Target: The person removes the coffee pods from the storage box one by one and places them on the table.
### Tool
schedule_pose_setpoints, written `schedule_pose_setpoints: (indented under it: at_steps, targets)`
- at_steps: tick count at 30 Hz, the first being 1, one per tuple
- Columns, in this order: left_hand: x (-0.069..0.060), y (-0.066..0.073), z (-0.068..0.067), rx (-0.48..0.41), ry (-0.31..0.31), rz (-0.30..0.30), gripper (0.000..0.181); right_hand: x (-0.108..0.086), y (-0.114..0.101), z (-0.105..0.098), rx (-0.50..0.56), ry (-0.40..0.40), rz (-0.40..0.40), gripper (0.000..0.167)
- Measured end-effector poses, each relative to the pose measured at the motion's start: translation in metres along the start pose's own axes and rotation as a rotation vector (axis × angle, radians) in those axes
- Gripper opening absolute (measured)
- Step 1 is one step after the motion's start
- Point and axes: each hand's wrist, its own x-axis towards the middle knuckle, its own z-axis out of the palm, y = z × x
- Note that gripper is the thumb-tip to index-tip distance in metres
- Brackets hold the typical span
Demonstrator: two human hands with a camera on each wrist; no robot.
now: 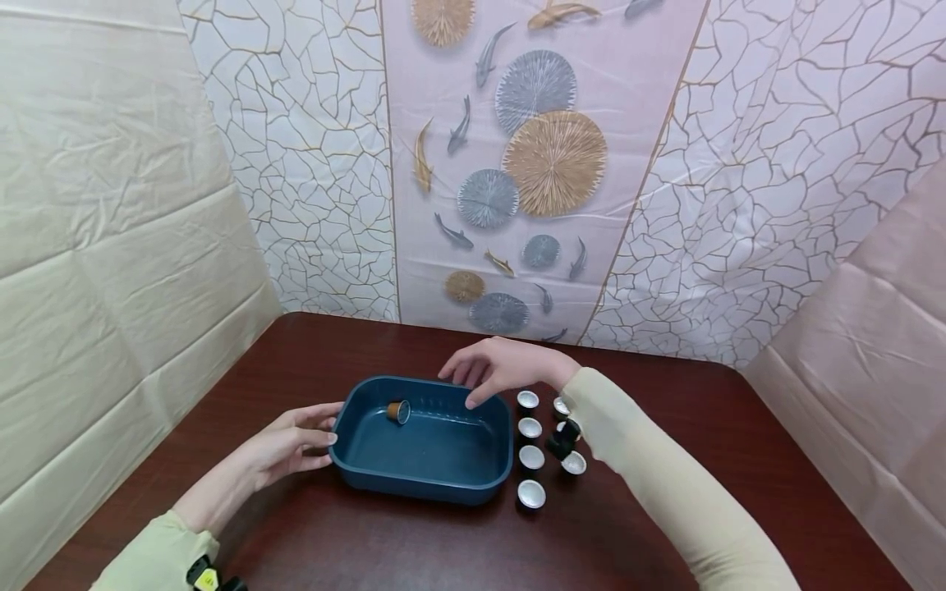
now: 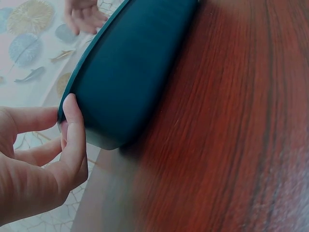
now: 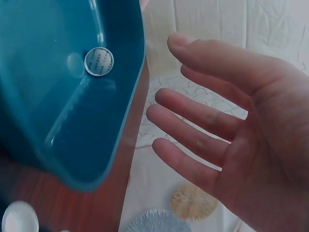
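Observation:
A dark blue rectangular basin (image 1: 421,484) stands on the table, with one coffee capsule (image 1: 397,411) on its side inside, near the far left. The capsule's body is brown; printing shows on its pale lid (image 3: 99,62) in the right wrist view. My left hand (image 1: 291,443) holds the basin's left edge, thumb and fingertips at the rim and outer wall. Over the far right rim hovers my right hand (image 1: 502,369); its fingers are spread, loosely bent and hold nothing, as the right wrist view confirms.
Right of the basin, several coffee capsules (image 1: 531,457) stand lid up in rows, some partly covered by the right sleeve and its black wrist mount (image 1: 563,441). The dark red-brown table (image 1: 414,542) ends at a patterned cloth backdrop (image 1: 325,164).

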Motion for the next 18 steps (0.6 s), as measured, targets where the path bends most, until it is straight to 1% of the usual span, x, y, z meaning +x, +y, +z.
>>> schedule_pose_setpoints:
  at_steps: [5, 8, 14, 18]
  targets:
    - [-0.001, -0.001, 0.001, 0.003, -0.007, 0.005, 0.070, 0.025, -0.001, 0.005, -0.023, 0.007, -0.036, 0.053]
    - [-0.001, -0.001, 0.001, 0.011, -0.002, 0.003, 0.070, 0.037, -0.001, 0.009, -0.025, 0.016, -0.054, 0.052]
    - [0.000, 0.000, 0.002, 0.017, 0.019, -0.004, 0.069, 0.053, 0.002, 0.016, -0.037, 0.043, -0.071, 0.053]
    - [0.000, 0.001, 0.002, 0.019, 0.018, -0.002, 0.069, 0.064, 0.005, 0.023, -0.064, 0.061, -0.077, 0.053]
